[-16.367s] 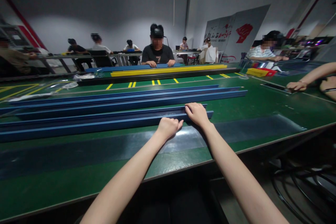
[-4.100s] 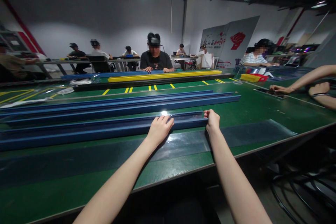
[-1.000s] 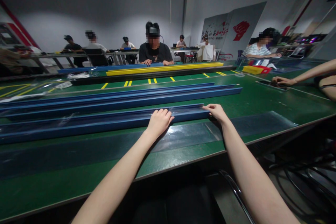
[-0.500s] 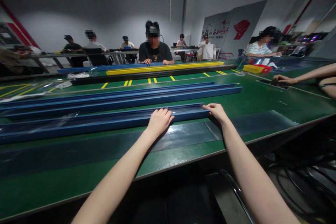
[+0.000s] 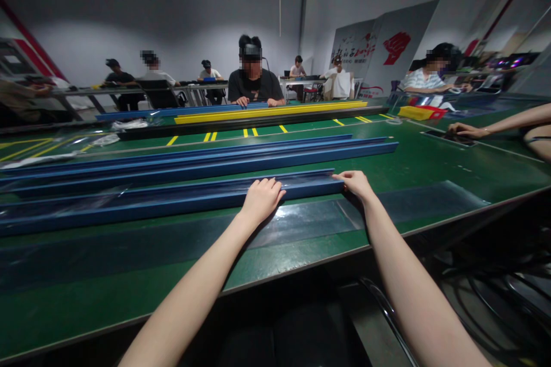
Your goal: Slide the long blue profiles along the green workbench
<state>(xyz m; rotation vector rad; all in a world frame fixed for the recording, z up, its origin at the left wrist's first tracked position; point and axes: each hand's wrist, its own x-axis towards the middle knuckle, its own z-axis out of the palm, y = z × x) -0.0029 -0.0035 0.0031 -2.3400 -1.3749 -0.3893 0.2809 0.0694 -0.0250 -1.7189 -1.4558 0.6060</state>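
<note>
A long blue channel point(image 5: 172, 202) lies across the green table point(image 5: 275, 266), with clear film showing inside its trough. My left hand point(image 5: 262, 199) rests over the channel near its right part, fingers bent together over the front wall. At the channel's right end, my right hand point(image 5: 353, 182) pinches the end with thumb and fingers. A flat strip of clear plastic film point(image 5: 310, 221) lies along the table in front of the channel, passing under my forearms.
Behind lie more blue channels point(image 5: 301, 155), then a yellow channel point(image 5: 275, 111) and a black one point(image 5: 318, 117). A person point(image 5: 255, 83) sits across the table. At the right, another person's hand point(image 5: 467, 129) rests on a dark flat device. A yellow tray point(image 5: 415, 113) stands behind.
Both my hands stay in place on the blue channel. At the back right, the person in the striped shirt has raised a hand with a pale ring-shaped item.
</note>
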